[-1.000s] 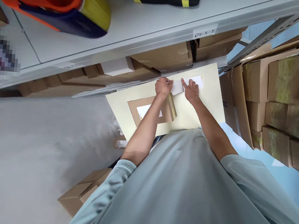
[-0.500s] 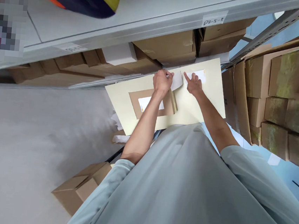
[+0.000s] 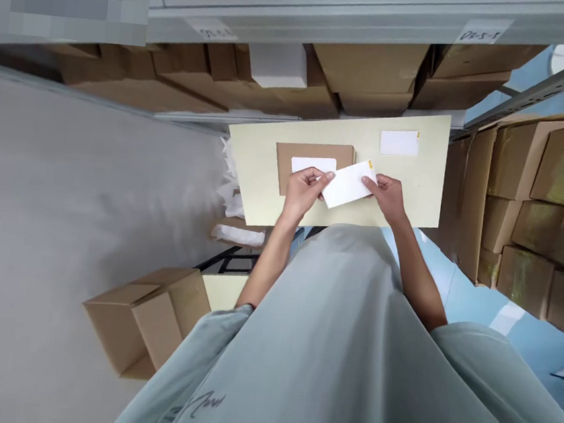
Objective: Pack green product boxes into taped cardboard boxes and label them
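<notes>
A white card with a small orange-yellow mark at one corner is held between both hands, tilted, above the pale board. My left hand pinches its left end between thumb and fingers. Its right end is gripped by my right hand, thumb on top. Behind my left hand lies a flat brown cardboard box with a white rectangle on it, partly covered by that hand. Another white card with a similar orange mark lies on the board to the upper right.
Beyond the board, brown boxes and a white box sit under a grey shelf. Stacked cartons stand on the right. An open carton and crumpled white paper are at the left.
My right hand has left the card on the board and now grips the other end of the white card my left hand held. The view has shifted, and the card's marked face now shows.
</notes>
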`<state>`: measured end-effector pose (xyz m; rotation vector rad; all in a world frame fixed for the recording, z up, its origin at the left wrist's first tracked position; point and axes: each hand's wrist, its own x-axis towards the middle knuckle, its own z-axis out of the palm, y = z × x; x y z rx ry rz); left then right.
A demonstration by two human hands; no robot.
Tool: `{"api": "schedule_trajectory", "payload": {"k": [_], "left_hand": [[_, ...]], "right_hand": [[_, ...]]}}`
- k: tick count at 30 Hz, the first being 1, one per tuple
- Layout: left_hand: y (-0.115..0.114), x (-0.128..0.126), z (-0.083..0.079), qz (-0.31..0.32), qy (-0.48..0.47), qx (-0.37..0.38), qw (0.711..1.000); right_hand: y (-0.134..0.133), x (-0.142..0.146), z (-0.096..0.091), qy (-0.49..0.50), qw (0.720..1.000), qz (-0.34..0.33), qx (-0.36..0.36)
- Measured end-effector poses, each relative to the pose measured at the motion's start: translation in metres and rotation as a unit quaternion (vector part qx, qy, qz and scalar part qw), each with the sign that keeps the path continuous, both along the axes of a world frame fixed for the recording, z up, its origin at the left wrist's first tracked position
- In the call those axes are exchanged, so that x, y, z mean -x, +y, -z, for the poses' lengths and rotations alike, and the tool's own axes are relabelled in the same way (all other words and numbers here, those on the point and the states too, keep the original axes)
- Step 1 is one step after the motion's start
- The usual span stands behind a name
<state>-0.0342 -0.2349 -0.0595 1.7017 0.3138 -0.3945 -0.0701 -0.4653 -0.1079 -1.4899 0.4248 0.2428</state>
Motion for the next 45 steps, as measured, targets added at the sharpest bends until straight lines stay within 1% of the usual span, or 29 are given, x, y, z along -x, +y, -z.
{"api": "schedule_trajectory", "payload": {"k": [1, 3, 6, 10, 12, 14, 16, 19, 23, 26, 29, 31, 33, 34, 36, 38, 40, 42, 43, 45], "left_hand": [[0.001, 0.008, -0.001, 0.001, 0.007, 0.01, 1.0], [0.007, 0.02, -0.006, 0.015, 0.013, 0.032, 0.999], [0.023, 0.032, -0.02, 0.035, 0.003, 0.059, 0.998], [0.047, 0.038, -0.045, 0.041, -0.031, 0.067, 0.996], [0.058, 0.038, -0.056, 0.051, -0.048, 0.075, 0.995], [0.068, 0.037, -0.064, 0.059, -0.062, 0.082, 0.993], [0.078, 0.038, -0.067, 0.06, -0.074, 0.087, 0.992], [0.092, 0.04, -0.066, 0.058, -0.087, 0.091, 0.99], [0.112, 0.041, -0.063, 0.066, -0.089, 0.091, 0.99], [0.129, 0.041, -0.064, 0.087, -0.092, 0.102, 0.987], [0.145, 0.042, -0.066, 0.115, -0.086, 0.123, 0.982], [0.155, 0.045, -0.065, 0.115, -0.073, 0.135, 0.981], [0.163, 0.05, -0.064, 0.104, -0.066, 0.141, 0.982], [0.167, 0.052, -0.063, 0.1, -0.067, 0.141, 0.983], [0.174, 0.057, -0.064, 0.095, -0.077, 0.142, 0.982], [0.182, 0.061, -0.067, 0.093, -0.092, 0.146, 0.981], [0.189, 0.064, -0.072, 0.095, -0.107, 0.154, 0.978], [0.197, 0.065, -0.078, 0.099, -0.121, 0.161, 0.974], [0.2, 0.066, -0.08, 0.1, -0.129, 0.166, 0.973], [0.206, 0.067, -0.083, 0.102, -0.147, 0.175, 0.968]], "right_hand": [[0.005, 0.009, -0.007, -0.003, 1.0, 0.01, 0.012], [0.008, 0.018, -0.018, -0.005, 0.999, 0.024, 0.041], [0.002, 0.016, -0.035, -0.042, 0.996, 0.018, 0.074], [-0.007, 0.012, -0.07, -0.116, 0.987, -0.011, 0.112], [-0.004, 0.014, -0.09, -0.138, 0.981, -0.023, 0.137], [0.004, 0.019, -0.106, -0.152, 0.975, -0.028, 0.161], [0.014, 0.025, -0.118, -0.159, 0.97, -0.027, 0.179], [0.031, 0.034, -0.13, -0.165, 0.966, -0.022, 0.199], [0.052, 0.045, -0.142, -0.172, 0.96, -0.016, 0.22], [0.067, 0.05, -0.147, -0.174, 0.957, -0.009, 0.233], [0.086, 0.049, -0.141, -0.17, 0.955, -0.005, 0.244], [0.104, 0.047, -0.133, -0.161, 0.952, -0.01, 0.26], [0.127, 0.046, -0.127, -0.153, 0.943, -0.024, 0.296], [0.139, 0.046, -0.127, -0.149, 0.934, -0.035, 0.323], [0.165, 0.052, -0.135, -0.147, 0.914, -0.057, 0.373], [0.189, 0.062, -0.152, -0.154, 0.905, -0.073, 0.391], [0.209, 0.073, -0.172, -0.167, 0.909, -0.077, 0.373], [0.225, 0.081, -0.187, -0.181, 0.917, -0.077, 0.348], [0.232, 0.083, -0.19, -0.191, 0.918, -0.078, 0.338], [0.243, 0.083, -0.192, -0.213, 0.92, -0.083, 0.319]]}}
